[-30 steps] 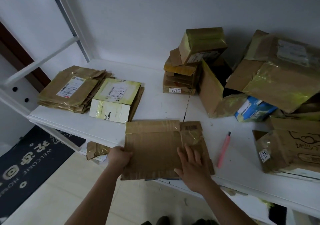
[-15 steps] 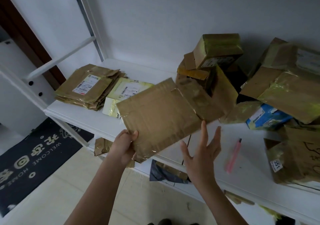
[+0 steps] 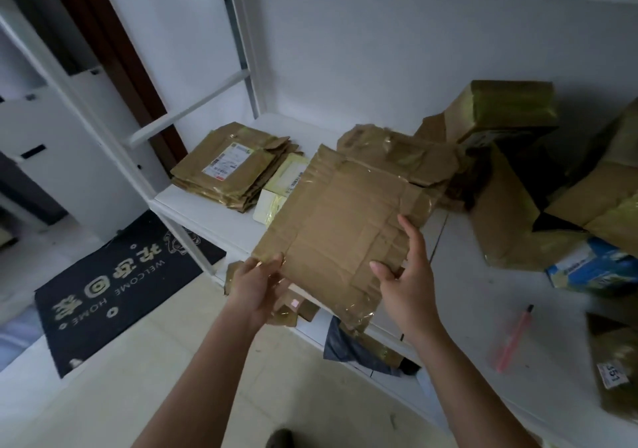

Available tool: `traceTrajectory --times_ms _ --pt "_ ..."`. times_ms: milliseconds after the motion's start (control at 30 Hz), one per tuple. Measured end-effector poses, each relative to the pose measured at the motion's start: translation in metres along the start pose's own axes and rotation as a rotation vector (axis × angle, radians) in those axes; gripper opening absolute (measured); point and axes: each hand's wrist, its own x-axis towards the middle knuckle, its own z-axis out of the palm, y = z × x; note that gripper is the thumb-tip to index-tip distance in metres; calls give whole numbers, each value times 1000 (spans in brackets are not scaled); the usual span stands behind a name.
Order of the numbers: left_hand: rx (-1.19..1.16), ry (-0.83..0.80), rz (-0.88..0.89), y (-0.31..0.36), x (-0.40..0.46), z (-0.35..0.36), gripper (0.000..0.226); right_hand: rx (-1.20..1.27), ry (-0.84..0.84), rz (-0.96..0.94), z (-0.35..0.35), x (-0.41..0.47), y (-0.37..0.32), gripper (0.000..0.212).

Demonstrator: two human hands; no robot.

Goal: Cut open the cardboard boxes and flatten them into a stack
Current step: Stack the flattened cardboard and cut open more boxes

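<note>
So I've got the flattened box (image 3: 340,226) up off the table (image 3: 483,295) right now, held in the air tilted, with its far end sticking out over the two piles at the back left. Left hand (image 3: 257,283) has its grip pinched on the near left corner, thumb on top. Right hand (image 3: 409,275) grips the near right edge, thumb on the face of the cardboard and fingers running up along the side. There's shiny clear tape all over the piece and a flap (image 3: 397,152) dangling off the far end.

Around it: the stack of flattened boxes (image 3: 234,171) sits on the left end of the table, topmost one with a white shipping label. Just beside it is a pale yellow flattened carton (image 3: 281,185), half hidden behind the piece I'm holding.

The right side is a mess. There's a pile of uncut boxes (image 3: 511,116) against the wall, some wrapped in yellowish tape, one open box (image 3: 507,216) tipped on its side, and a blue and white carton (image 3: 593,266) wedged under the bigger ones. A pink utility knife (image 3: 514,342) lies on the table near the right edge, well apart from both hands, with another taped box (image 3: 618,368) just past it carrying a number sticker.

Below the table edge I can see some cardboard scraps (image 3: 293,309) and something dark on a lower shelf. A black welcome mat (image 3: 117,285) is on the floor to the left.
</note>
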Motion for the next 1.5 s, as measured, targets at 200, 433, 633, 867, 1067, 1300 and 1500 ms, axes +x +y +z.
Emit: traceTrajectory --times_ms 200,433,633,867,1067,1300,1500 --pt "53 69 61 50 35 -39 6 -144 70 -61 74 6 -19 58" --pt "56 165 188 144 112 -97 15 -180 13 -6 217 55 -51 79" --pt "557 124 543 226 197 -122 52 -210 11 29 322 143 -64 71" --pt "1126 155 669 224 292 -149 45 -592 -45 89 374 187 -22 48" --pt "1791 128 692 216 319 -162 44 -1123 -154 -119 379 187 2 51" --pt "2034 126 561 224 295 -132 58 -1136 -345 -51 356 198 -21 63" --pt "1853 182 793 207 241 -89 69 -1061 -152 -228 293 165 -31 65"
